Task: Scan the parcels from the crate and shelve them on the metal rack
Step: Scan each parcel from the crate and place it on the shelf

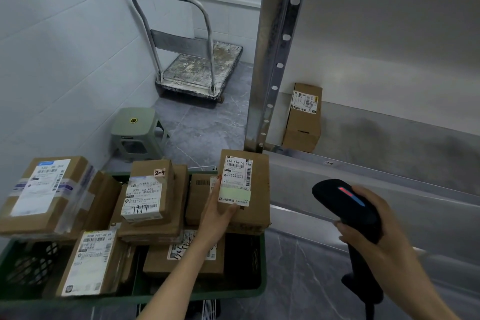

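Item: brown cardboard parcel with white label [244, 189], gripped upright by left hand [218, 212] above green plastic crate [255, 278]. Right hand [374, 236] grips black handheld scanner [345, 205]. Step: scanning. Next, likely: aim at barcode, then shelve on grey metal rack [389, 143].

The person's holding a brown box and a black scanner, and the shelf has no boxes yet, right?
Not quite. In the head view one brown cardboard parcel already stands on the grey metal rack. The rest is right.
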The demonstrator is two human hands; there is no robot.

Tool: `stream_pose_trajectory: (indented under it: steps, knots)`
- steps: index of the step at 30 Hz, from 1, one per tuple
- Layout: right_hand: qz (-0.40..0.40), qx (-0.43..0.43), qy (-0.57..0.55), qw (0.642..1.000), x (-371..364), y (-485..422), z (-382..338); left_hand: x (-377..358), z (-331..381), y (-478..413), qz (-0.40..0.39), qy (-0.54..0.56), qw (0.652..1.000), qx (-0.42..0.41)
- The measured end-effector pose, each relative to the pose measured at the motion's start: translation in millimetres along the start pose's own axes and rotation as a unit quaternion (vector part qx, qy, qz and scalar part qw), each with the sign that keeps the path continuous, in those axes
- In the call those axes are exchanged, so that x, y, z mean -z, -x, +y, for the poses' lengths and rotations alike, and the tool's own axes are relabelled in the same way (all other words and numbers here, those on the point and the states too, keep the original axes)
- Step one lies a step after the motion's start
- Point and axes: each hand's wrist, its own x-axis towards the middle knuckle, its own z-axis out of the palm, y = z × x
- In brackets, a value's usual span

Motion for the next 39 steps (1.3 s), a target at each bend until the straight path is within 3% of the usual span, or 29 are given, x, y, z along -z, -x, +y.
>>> stream_pose_trajectory:
  steps: [19,39]
  knots:
    - [0.004,0.001,-0.004,1.000,-4.0,8.4,0.7,-11.9,-5.4,32.6,0.052,0.024,0.998,-0.027]
    - [0.053,0.088,-0.020,0.994,46.5,74.8,-31.6,-51.1,52.1,111.8,0.009,0.010,0.992,-0.126]
